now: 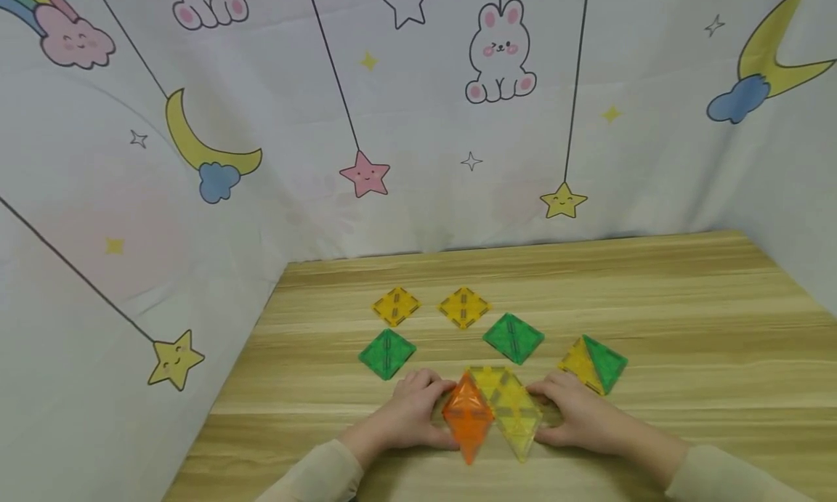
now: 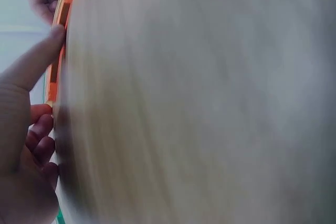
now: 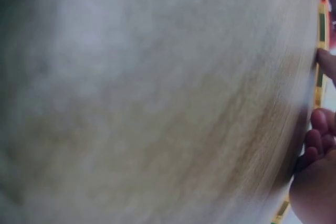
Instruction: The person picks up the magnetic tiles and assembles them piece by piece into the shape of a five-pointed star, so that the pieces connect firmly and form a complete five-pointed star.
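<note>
Two orange triangular magnetic tiles (image 1: 467,426) lie edge to edge as a narrow diamond on the wooden table. Joined to their right are several translucent yellow triangular magnetic tiles (image 1: 518,415). My left hand (image 1: 413,413) grips the orange pair from the left, with the thumb at its lower side and the fingers near the upper edge. From the right, my right hand (image 1: 578,413) pinches the yellow tiles along their outer edges. In the left wrist view the thumb presses the orange tile's edge (image 2: 53,92). The right wrist view shows the thumb on the yellow edge (image 3: 318,97).
Behind the hands lie two amber diamonds (image 1: 396,306) and two green diamonds, one on the left (image 1: 386,354) and one nearer the middle (image 1: 513,338). A half-amber, half-green piece (image 1: 604,364) sits beyond the right hand. A printed cloth (image 1: 431,211) hangs at the table's back edge.
</note>
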`<control>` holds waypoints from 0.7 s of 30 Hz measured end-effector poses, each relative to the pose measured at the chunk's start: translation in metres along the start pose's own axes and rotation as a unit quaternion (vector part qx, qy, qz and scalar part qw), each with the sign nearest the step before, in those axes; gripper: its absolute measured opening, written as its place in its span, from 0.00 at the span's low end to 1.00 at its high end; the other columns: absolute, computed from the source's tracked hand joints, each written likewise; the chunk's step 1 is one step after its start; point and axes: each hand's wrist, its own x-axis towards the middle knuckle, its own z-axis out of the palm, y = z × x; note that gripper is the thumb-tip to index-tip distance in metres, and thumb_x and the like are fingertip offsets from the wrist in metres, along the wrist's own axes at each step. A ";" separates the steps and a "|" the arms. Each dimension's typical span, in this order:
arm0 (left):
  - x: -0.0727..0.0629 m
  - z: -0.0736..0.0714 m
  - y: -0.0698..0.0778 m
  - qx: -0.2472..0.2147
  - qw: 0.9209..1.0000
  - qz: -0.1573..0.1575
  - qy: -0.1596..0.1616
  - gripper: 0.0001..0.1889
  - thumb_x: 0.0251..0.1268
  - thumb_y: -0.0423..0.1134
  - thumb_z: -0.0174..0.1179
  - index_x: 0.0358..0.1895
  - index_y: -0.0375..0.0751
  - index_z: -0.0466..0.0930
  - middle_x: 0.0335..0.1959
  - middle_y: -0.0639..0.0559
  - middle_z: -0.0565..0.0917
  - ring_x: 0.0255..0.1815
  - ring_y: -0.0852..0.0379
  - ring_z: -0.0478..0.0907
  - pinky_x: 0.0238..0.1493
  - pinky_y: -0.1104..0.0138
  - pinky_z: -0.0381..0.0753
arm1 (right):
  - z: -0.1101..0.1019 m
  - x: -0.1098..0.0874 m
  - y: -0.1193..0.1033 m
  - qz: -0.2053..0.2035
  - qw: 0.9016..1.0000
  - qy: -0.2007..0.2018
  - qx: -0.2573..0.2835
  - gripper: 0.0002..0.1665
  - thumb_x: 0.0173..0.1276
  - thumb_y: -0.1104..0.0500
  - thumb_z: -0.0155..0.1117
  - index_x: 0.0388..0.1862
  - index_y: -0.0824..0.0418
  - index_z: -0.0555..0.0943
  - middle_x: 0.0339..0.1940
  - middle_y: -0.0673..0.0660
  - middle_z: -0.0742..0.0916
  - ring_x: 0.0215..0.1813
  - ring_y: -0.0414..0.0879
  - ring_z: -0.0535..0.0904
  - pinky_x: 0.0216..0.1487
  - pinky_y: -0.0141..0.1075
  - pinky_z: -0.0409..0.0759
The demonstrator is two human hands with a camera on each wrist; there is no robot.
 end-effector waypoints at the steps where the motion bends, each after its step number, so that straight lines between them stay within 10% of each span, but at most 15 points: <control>1: 0.000 0.001 0.000 0.003 1.000 0.002 0.003 0.43 0.40 0.61 0.71 0.61 0.43 0.72 0.46 0.58 0.67 0.48 0.59 0.61 0.51 0.62 0.61 | 0.000 0.000 0.000 0.000 1.000 0.000 0.000 0.35 0.52 0.44 0.72 0.54 0.64 0.77 0.41 0.46 0.75 0.44 0.40 0.69 0.46 0.40 0.72; 21: 0.002 0.002 -0.002 -0.027 1.000 -0.003 -0.008 0.42 0.41 0.59 0.72 0.62 0.47 0.70 0.48 0.60 0.67 0.50 0.59 0.61 0.50 0.62 0.59 | 0.005 -0.002 -0.004 -0.006 0.997 0.040 0.066 0.38 0.49 0.52 0.75 0.56 0.67 0.72 0.42 0.46 0.77 0.41 0.36 0.71 0.42 0.34 0.74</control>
